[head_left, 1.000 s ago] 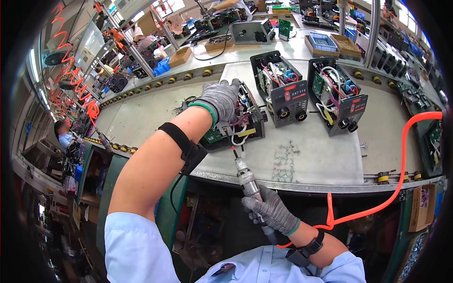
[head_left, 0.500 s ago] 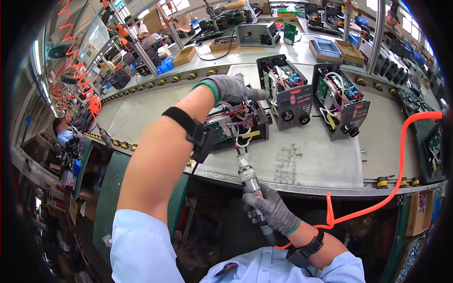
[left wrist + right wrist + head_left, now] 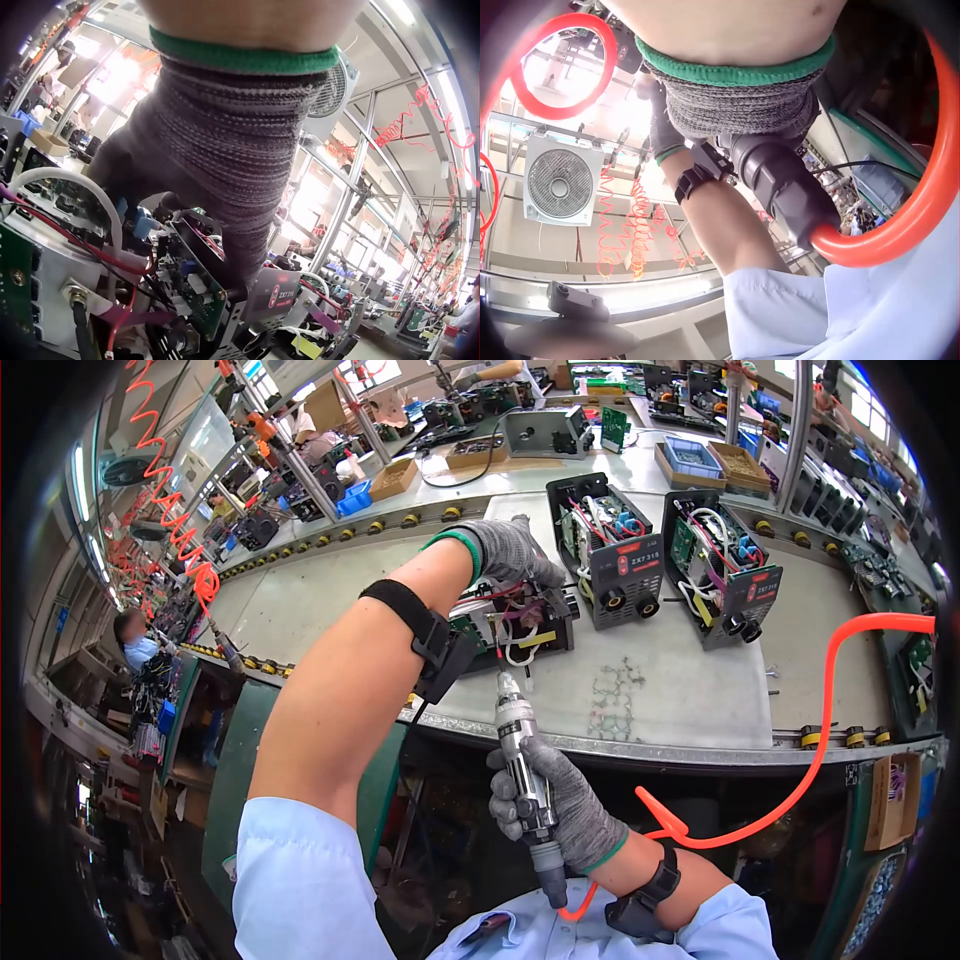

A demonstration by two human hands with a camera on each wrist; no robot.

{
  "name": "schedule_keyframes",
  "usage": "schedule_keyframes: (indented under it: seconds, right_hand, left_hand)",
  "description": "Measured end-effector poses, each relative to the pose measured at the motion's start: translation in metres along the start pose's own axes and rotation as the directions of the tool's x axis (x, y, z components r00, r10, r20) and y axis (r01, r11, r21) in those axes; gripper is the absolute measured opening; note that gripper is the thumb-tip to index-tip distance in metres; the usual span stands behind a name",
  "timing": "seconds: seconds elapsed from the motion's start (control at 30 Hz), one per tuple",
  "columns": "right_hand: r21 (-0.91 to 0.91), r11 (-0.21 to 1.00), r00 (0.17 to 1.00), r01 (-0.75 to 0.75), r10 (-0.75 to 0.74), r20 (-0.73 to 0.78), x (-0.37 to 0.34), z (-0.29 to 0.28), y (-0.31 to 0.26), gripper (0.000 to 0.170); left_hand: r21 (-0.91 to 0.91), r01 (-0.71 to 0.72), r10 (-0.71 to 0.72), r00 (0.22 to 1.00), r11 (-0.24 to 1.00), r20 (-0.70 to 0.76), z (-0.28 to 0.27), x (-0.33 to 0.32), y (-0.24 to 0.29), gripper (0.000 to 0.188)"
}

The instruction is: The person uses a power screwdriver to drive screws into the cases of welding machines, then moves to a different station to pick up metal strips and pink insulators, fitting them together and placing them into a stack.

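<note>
In the head view my gloved left hand [image 3: 505, 550] lies over the top of an opened welding machine [image 3: 545, 630], its fingers bent down over the right side. The left wrist view has the fingers hooked over the machine, close to a circuit board [image 3: 196, 283] and a panel [image 3: 274, 294] marked ZX7 315. Loose red and white wires show around them. With my right hand [image 3: 575, 815] I grip a pneumatic screwdriver [image 3: 514, 720], its bit angled up towards the machine's near edge. In the right wrist view its grey rear end [image 3: 776, 184] runs into an orange air hose [image 3: 885, 240].
Two more opened welding machines [image 3: 625, 575] [image 3: 745, 605] stand upright to the right. Small screws [image 3: 615, 695] lie scattered on the white mat [image 3: 690, 700]. The orange hose [image 3: 830, 690] loops across the bench's front edge. A roller track [image 3: 405, 520] runs behind.
My left hand has moved right over the machine, its extended finger now bent down. The screwdriver has turned more upright in my right hand, and the orange hose has shifted left.
</note>
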State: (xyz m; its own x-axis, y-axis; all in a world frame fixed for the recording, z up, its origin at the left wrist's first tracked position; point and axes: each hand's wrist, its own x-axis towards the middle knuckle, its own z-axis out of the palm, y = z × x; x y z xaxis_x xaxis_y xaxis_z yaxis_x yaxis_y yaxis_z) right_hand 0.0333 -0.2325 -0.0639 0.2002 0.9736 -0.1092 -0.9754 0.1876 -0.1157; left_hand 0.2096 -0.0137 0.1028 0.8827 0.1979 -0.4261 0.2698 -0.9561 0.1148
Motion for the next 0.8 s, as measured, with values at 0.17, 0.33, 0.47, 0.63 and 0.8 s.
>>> schedule_keyframes:
  seconds: [0.17, 0.33, 0.47, 0.63, 0.8]
  right_hand:
    - [-0.038, 0.999, 1.0, 0.0, -0.001, -0.02, 0.005, 0.003, -0.006, 0.051]
    - [-0.034, 0.999, 1.0, 0.012, -0.013, -0.024, 0.006, 0.005, -0.005, 0.053]
    - [-0.01, 0.999, 0.999, 0.03, -0.03, -0.033, 0.005, 0.011, -0.006, 0.055]
    - [-0.119, 0.992, 0.993, 0.046, -0.058, -0.1, 0.003, 0.015, -0.007, 0.056]
    - [-0.204, 0.979, 0.989, 0.026, -0.056, -0.14, 0.005, 0.012, -0.005, 0.058]
  left_hand:
    - [-0.003, 0.006, -0.006, 1.0, 1.0, -0.023, 0.003, 0.006, -0.004, 0.123]
    - [0.05, -0.017, 0.021, 0.996, 0.999, -0.092, 0.005, 0.011, -0.006, 0.121]
    - [0.073, -0.045, 0.051, 0.995, 0.996, -0.081, 0.005, 0.013, -0.008, 0.119]
    - [0.084, -0.029, 0.036, 0.996, 0.996, -0.084, 0.004, 0.017, -0.007, 0.121]
    - [0.051, -0.013, 0.017, 0.997, 0.999, -0.08, -0.003, -0.001, -0.011, 0.131]
